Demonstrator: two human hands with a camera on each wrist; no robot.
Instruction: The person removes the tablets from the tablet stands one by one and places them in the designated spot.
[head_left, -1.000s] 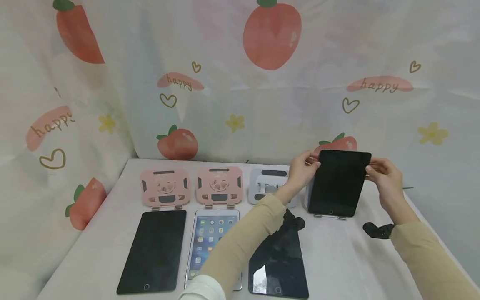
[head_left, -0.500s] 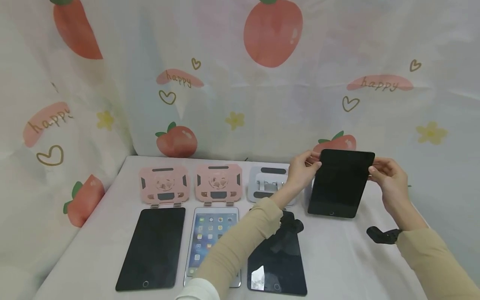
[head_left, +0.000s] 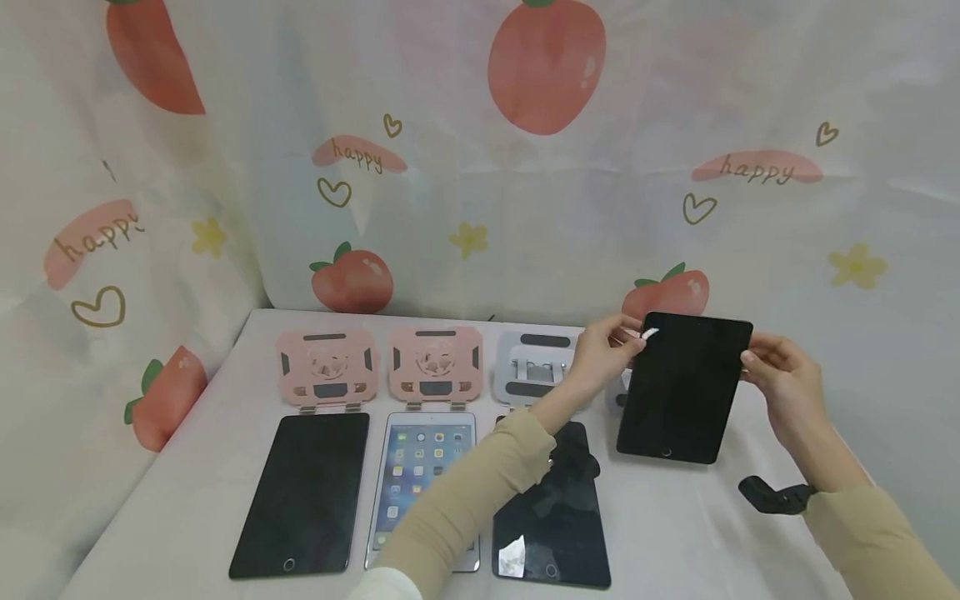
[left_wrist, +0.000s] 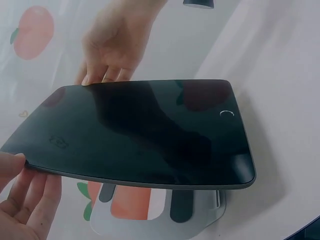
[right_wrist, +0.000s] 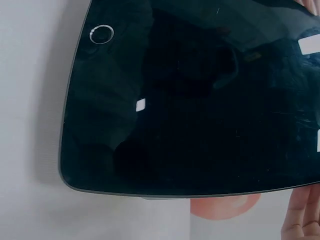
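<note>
A black tablet (head_left: 684, 392) with a round home button is held tilted up at the right side of the table. My left hand (head_left: 602, 354) pinches its left edge near the top, thumb in front and fingers behind. At the opposite edge my right hand (head_left: 787, 383) grips it the same way. In the left wrist view the tablet (left_wrist: 150, 130) spans between both hands, above a grey tablet stand (left_wrist: 160, 210) with dark pads. That stand (head_left: 617, 392) is mostly hidden behind the tablet in the head view.
Two pink stands (head_left: 327, 367) and a grey-white stand (head_left: 534, 367) line the back. Before them lie a black tablet (head_left: 300, 496), a white tablet with a lit screen (head_left: 422, 467) and another black tablet (head_left: 553, 525), partly covered by my left sleeve (head_left: 472, 500). A fruit-print curtain (head_left: 525, 208) hangs behind.
The tablet was resting on the stand's lower lip; both hands have lifted it off and brought it nearer and slightly right. More of the stand shows behind it.
</note>
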